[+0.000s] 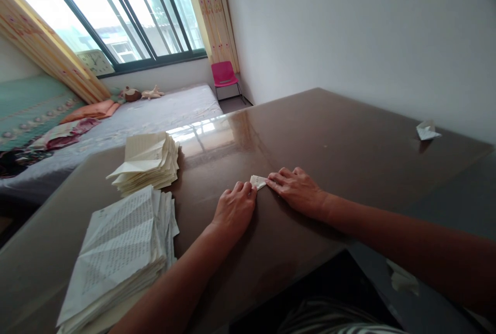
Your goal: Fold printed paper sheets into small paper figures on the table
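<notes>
A small folded piece of paper (258, 182), whitish and compact, lies on the brown tabletop (294, 132) between my hands. My left hand (235, 206) has its fingers bent together, holding the paper's left and near edge down. At the right corner of the paper, the fingertips of my right hand (296, 190) are pressed together on it, with the palm low over the table. Parts of the paper are hidden under my fingers.
Left of my arms stand a stack of creased printed sheets (120, 246) and, behind it, a stack of cream paper (149, 158). A folded white paper shape (427, 130) sits at the far right near the wall. Beyond the table are a bed (186, 104) and a pink chair (225, 74).
</notes>
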Demonstrator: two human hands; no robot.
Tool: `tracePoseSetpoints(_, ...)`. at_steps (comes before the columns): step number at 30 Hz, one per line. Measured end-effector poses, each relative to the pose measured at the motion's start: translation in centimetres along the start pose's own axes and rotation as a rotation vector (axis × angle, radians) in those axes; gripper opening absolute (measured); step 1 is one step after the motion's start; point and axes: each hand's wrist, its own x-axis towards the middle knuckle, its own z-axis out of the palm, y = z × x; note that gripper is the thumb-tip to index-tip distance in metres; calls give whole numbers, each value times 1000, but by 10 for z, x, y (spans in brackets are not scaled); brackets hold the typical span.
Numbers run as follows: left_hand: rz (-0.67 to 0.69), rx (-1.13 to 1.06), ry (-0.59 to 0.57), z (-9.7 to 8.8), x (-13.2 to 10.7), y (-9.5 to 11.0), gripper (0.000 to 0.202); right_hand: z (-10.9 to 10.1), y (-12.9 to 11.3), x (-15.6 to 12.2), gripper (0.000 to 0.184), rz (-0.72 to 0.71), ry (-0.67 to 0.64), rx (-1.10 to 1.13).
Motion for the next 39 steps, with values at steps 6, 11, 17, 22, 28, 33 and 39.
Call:
tracePoseSetpoints(6,-26,28,-44,-5,-3,4,29,-4,3,0,38,15,-30,-1)
tracePoseSetpoints(11,-27,10,-63,-7,-2,3,29,-4,1,13,36,-45,3,38)
tracePoseSetpoints(17,-31,6,-62,-5,-2,2,30,0,-1,15,37,-116,2,85)
tracePoseSetpoints(22,-29,14,-64,-2,-3,4,32,2,5,4,43,-94,-30,139)
tracePoseSetpoints(28,-19,-18,-68,-3,-1,5,31,-4,11,4,45,-68,-62,170)
tracePoseSetpoints(33,-73,-147,-62,-7,-1,-6,31,-17,32,39,33,-136,-167,360)
tracePoseSetpoints(39,-175,-304,23,-1,-3,-16,33,1,38,69,56,81,-131,616)
